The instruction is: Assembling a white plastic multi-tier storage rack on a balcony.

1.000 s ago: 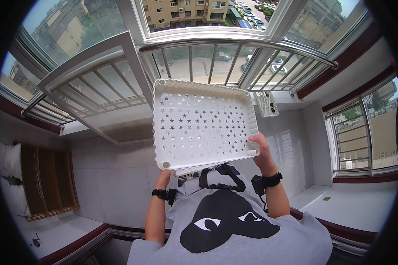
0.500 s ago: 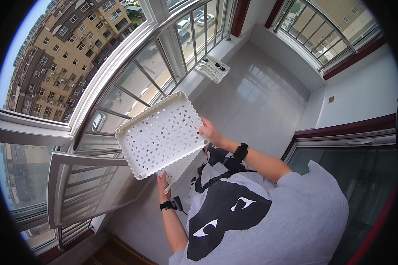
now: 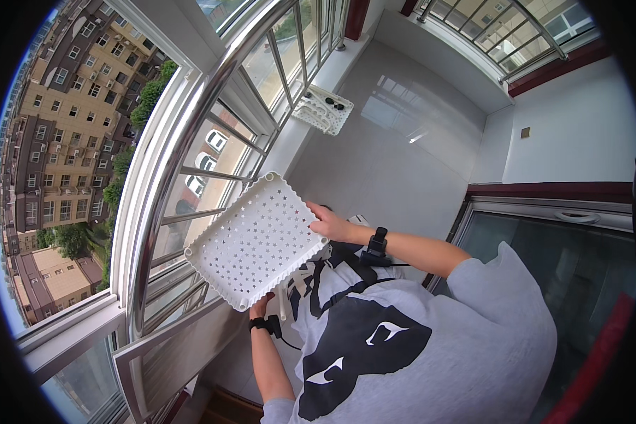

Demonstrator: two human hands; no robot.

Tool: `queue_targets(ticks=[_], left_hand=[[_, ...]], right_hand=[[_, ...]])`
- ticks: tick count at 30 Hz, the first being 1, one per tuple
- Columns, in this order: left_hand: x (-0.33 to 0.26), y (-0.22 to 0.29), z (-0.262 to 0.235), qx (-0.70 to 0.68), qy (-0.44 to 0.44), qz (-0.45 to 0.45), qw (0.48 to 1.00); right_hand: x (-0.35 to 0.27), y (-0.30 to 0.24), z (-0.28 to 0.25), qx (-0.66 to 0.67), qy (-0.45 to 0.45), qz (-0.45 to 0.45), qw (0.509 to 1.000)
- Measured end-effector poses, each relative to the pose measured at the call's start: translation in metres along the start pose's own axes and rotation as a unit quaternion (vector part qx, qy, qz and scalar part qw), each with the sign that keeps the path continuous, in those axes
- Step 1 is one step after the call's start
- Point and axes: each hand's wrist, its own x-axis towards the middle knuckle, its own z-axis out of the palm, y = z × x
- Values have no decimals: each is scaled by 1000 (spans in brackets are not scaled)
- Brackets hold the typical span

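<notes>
No lettering, number or label readable anywhere in view. One printed mark only: large black emblem (image 3: 360, 353) with two white eye shapes (image 3: 318, 378), lower middle of the frame, across the front of a grey T-shirt (image 3: 473, 339). No words made out on it. White cars (image 3: 216, 141) outside, left of centre: any plates too small to tell.
</notes>
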Motion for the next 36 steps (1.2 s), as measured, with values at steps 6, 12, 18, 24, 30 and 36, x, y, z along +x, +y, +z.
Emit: queue_targets(ticks=[6,12,18,24,30,36], left_hand=[[73,61,13,-269,7,-255,929],[104,95,12,-334,5,-279,900],[126,90,13,-383,-6,-263,886],[128,86,24,-454,19,-209,866],[51,100,5,-555,108,-118,817],[3,220,-21,-555,197,-126,798]], right_hand=[[32,32,0,-72,-6,-26,997],[56,45,-9,-81,-22,25,996],[67,40,-8,-92,-29,114,989],[63,36,-24,-85,-9,235,968],[45,4,-16,-93,-42,226,969],[49,-3,-30,-71,-107,233,964]])
